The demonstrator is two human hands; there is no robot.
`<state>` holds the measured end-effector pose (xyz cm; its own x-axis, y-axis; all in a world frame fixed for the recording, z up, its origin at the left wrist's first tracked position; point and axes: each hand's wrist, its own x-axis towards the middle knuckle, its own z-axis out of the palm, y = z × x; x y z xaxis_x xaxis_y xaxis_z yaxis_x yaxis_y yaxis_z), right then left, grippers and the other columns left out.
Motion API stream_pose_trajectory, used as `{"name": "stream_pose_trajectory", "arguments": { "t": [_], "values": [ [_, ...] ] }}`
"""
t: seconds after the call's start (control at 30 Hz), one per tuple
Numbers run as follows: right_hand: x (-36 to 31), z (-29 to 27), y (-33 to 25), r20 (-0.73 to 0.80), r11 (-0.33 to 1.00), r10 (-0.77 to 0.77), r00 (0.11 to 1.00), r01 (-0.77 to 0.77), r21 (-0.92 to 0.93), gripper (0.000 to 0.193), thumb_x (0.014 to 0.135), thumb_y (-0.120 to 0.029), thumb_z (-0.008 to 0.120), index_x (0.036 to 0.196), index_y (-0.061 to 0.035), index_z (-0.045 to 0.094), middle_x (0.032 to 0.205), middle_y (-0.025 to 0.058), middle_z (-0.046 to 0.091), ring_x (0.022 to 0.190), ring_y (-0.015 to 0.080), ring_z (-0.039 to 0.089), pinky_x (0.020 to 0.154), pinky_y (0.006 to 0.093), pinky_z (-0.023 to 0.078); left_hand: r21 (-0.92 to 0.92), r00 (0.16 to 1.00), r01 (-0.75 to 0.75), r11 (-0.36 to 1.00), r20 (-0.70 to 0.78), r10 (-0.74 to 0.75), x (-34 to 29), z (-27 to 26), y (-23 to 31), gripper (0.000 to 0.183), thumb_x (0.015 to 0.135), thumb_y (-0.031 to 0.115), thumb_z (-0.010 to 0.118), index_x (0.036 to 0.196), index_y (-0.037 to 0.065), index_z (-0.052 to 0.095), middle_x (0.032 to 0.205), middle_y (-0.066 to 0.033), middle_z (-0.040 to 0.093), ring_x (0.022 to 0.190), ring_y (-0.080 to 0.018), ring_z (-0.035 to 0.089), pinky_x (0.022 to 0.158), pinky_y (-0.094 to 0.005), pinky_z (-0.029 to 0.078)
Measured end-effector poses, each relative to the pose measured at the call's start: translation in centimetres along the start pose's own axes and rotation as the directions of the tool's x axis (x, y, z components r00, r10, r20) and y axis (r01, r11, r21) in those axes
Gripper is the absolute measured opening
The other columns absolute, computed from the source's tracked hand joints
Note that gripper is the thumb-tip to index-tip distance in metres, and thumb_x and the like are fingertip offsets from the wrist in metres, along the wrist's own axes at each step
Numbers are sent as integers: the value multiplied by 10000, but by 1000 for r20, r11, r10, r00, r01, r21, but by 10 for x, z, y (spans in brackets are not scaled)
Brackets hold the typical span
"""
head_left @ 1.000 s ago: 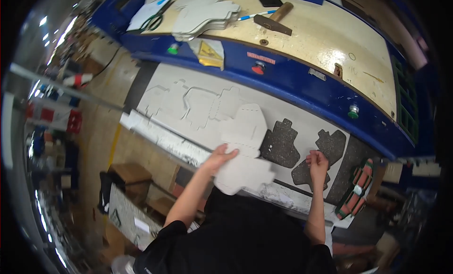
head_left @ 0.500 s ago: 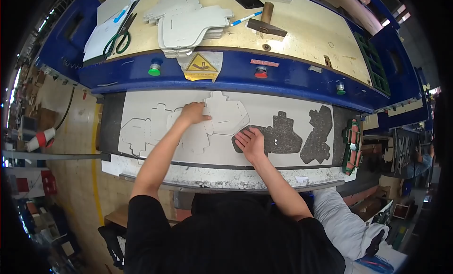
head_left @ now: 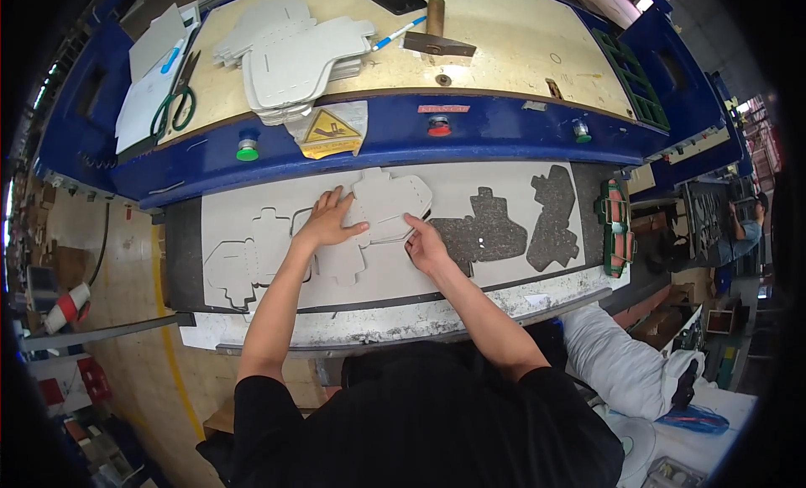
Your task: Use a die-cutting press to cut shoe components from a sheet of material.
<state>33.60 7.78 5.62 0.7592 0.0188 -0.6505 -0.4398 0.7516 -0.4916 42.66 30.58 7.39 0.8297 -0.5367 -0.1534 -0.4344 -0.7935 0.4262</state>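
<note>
A die-cut cardboard piece (head_left: 390, 198), pale grey with dashed fold lines, lies across the middle of a large grey cardboard sheet (head_left: 504, 170). My left hand (head_left: 326, 223) rests on its left part, fingers spread flat. At the piece's lower right edge, my right hand (head_left: 428, 249) pinches the cardboard, thumb on top and the other fingers partly hidden. Another cut outline (head_left: 252, 257) still sits in the sheet at the left. Two piece-shaped openings (head_left: 487, 228) to the right show the dark speckled surface below.
Beyond the sheet runs a blue machine beam with green buttons (head_left: 247, 149) and a red button (head_left: 439, 125). On its wooden top lie a stack of cut pieces (head_left: 285, 64), a hammer (head_left: 438, 44), a marker, a phone and scissors (head_left: 175, 110). A green-framed die (head_left: 615, 228) stands right.
My right hand has moved from over the dark opening to the cardboard piece's edge and closed on it. My left hand stays on the piece, its fingers now more spread. The whole view has shifted.
</note>
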Motion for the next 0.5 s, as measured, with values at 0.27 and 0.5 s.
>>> {"name": "stream_pose_trajectory", "arguments": {
  "t": [0.27, 0.5],
  "values": [
    [-6, -51, 7, 178, 1000, -5, 984, 7, -8, 383, 881, -136, 675, 1216, -85, 497, 1138, 12, 600, 1042, 131, 565, 876, 284, 425, -274, 995, 1, 962, 98, 26, -10, -60, 60, 505, 730, 368, 790, 1055, 10, 646, 1112, -120, 665, 1027, -311, 629, 884, -393, 478],
    [-32, -71, -9, 488, 980, -8, 873, 103, -169, 458, 918, -214, 649, 1318, -50, 500, 1314, 90, 564, 1258, 203, 482, 1046, 376, 393, -105, 875, 33, 994, -478, -79, -109, -111, 82, 385, 786, 302, 763, 1008, 10, 644, 1021, -111, 681, 923, -278, 643, 840, -362, 490]
  ]
}}
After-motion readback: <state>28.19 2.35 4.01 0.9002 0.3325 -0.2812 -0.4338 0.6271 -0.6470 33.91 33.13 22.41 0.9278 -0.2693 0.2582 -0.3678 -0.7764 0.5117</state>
